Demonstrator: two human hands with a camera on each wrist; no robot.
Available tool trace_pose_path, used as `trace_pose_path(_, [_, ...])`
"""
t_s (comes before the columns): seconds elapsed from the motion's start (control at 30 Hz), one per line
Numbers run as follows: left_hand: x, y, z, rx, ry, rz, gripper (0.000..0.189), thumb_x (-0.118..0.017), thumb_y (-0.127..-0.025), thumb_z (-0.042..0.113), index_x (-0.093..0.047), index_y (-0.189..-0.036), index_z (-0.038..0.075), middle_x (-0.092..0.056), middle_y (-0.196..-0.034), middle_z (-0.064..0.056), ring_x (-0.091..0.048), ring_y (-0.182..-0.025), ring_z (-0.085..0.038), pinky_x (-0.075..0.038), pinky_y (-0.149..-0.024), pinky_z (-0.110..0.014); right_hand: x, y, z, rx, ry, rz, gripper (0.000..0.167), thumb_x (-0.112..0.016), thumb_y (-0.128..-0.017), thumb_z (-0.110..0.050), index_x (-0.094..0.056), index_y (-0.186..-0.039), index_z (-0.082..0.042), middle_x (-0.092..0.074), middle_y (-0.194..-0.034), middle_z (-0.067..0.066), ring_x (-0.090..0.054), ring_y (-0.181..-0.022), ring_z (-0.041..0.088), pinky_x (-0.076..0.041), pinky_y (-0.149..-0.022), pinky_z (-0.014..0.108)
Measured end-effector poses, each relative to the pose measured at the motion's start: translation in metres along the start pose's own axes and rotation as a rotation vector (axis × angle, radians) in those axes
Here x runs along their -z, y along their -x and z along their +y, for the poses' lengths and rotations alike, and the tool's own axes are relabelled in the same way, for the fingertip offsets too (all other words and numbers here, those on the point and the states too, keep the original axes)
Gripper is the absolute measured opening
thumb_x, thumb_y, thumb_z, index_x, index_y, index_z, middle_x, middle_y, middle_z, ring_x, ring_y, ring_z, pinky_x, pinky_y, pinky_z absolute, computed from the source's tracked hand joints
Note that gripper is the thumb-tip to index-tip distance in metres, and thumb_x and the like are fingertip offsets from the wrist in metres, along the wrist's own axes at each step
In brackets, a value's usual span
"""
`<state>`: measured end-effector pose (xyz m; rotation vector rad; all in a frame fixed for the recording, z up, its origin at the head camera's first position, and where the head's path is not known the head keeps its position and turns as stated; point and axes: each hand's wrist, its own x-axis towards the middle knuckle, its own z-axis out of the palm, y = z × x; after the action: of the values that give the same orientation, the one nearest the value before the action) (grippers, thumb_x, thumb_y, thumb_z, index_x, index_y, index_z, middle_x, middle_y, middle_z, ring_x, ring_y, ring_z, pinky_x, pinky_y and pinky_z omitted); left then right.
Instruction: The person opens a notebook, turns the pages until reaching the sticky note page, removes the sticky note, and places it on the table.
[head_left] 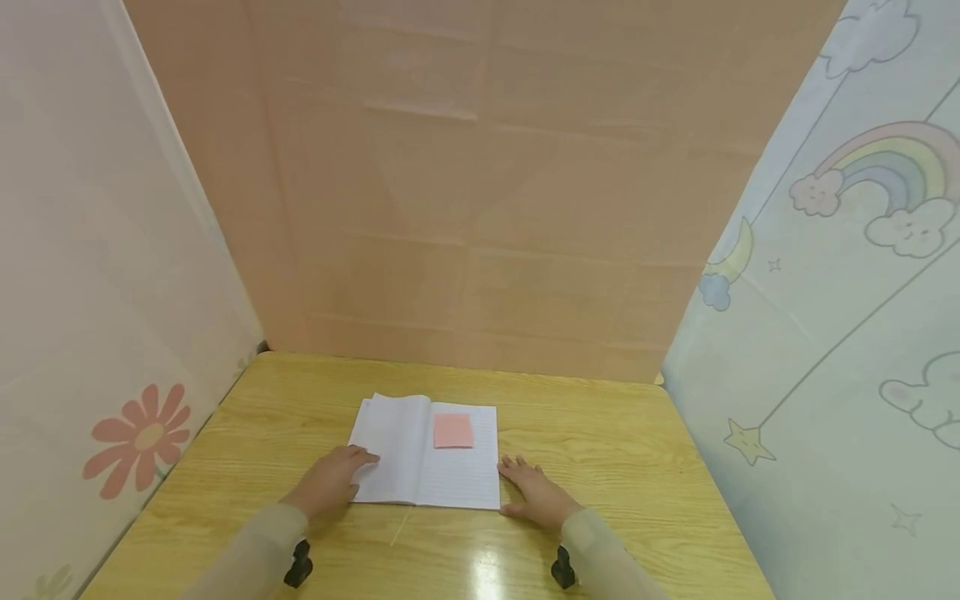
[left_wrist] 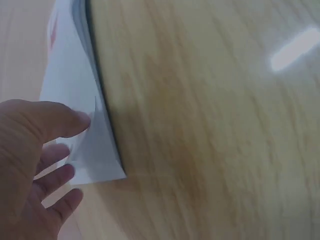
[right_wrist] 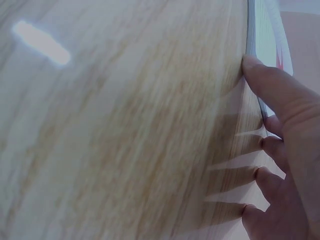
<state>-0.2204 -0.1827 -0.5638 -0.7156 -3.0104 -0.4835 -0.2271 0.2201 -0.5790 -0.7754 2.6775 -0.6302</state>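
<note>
An open notebook (head_left: 459,479) with lined pages lies on the table, its left-hand page (head_left: 393,450) bulging up near the spine. A pink sticky note pad (head_left: 453,431) sits on the upper part of the right-hand page. At the notebook's left edge is my left hand (head_left: 333,481), index finger stretched over the page. In the left wrist view, the thumb of my left hand (left_wrist: 30,155) touches a slightly lifted page edge; the index fingertip is hidden. My right hand (head_left: 538,493) rests at the right edge, fingers spread, fingertips on the table and thumb (right_wrist: 272,82) against the notebook's side.
The wood-grain table (head_left: 600,442) is bounded by a plain brownish sheet (head_left: 480,208) behind and printed cloths on both sides. Dark wrist devices (head_left: 298,564) hang under both sleeves. A thin pale ribbon (head_left: 400,528) sticks out below the notebook's spine.
</note>
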Motion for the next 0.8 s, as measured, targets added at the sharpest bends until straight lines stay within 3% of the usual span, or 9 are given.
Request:
trace_pose_path(0.13, [-0.005, 0.006, -0.010, -0.065, -0.058, -0.017, 0.057, -0.073, -0.080, 0.005, -0.057, -0.135, 0.011, -0.048, -0.144, -0.020, -0.047, -0.129, -0.043, -0.040, -0.104, -0.059, 0.000, 0.000, 0.000, 0.003, -0.005, -0.002, 0.080, -0.065, -0.089, -0.046, -0.034, -0.150, -0.005, -0.026, -0.158, 0.013, -0.019, -0.146, 0.039, -0.019, -0.116, 0.061])
trace_pose_path(0.27, [-0.003, 0.008, -0.014, -0.129, -0.060, -0.042, 0.061, -0.068, -0.084, 0.007, -0.049, -0.142, 0.012, -0.042, -0.149, -0.019, -0.042, -0.132, -0.046, -0.036, -0.104, -0.066, 0.000, 0.002, -0.001, 0.002, -0.009, -0.001, 0.079, -0.065, -0.089, -0.044, -0.034, -0.150, -0.005, -0.026, -0.159, 0.012, -0.019, -0.146, 0.039, -0.019, -0.116, 0.061])
trace_pose_path(0.5, [-0.001, 0.001, -0.018, -0.184, -0.080, -0.104, 0.046, -0.063, -0.086, 0.004, -0.060, -0.131, 0.007, -0.056, -0.136, -0.019, -0.051, -0.127, -0.038, -0.041, -0.105, -0.055, 0.000, 0.002, -0.002, -0.004, 0.004, 0.000, 0.079, -0.066, -0.088, -0.044, -0.033, -0.150, -0.006, -0.025, -0.159, 0.012, -0.019, -0.146, 0.038, -0.019, -0.116, 0.061])
trace_pose_path(0.63, [0.003, -0.008, -0.016, -0.173, -0.086, -0.084, 0.033, -0.065, -0.086, 0.004, -0.067, -0.119, 0.006, -0.065, -0.124, -0.015, -0.059, -0.117, -0.033, -0.047, -0.100, -0.049, 0.000, 0.002, -0.003, -0.012, -0.004, -0.002, 0.079, -0.065, -0.089, -0.044, -0.033, -0.150, -0.006, -0.025, -0.159, 0.011, -0.019, -0.147, 0.038, -0.019, -0.116, 0.060])
trace_pose_path(0.8, [0.008, -0.016, -0.009, -0.175, -0.052, -0.054, 0.042, -0.069, -0.087, 0.010, -0.061, -0.128, 0.005, -0.057, -0.135, -0.018, -0.056, -0.122, -0.036, -0.048, -0.099, -0.050, 0.001, 0.002, -0.004, -0.006, -0.003, -0.004, 0.079, -0.066, -0.089, -0.043, -0.033, -0.150, -0.005, -0.025, -0.159, 0.012, -0.019, -0.146, 0.038, -0.019, -0.115, 0.061])
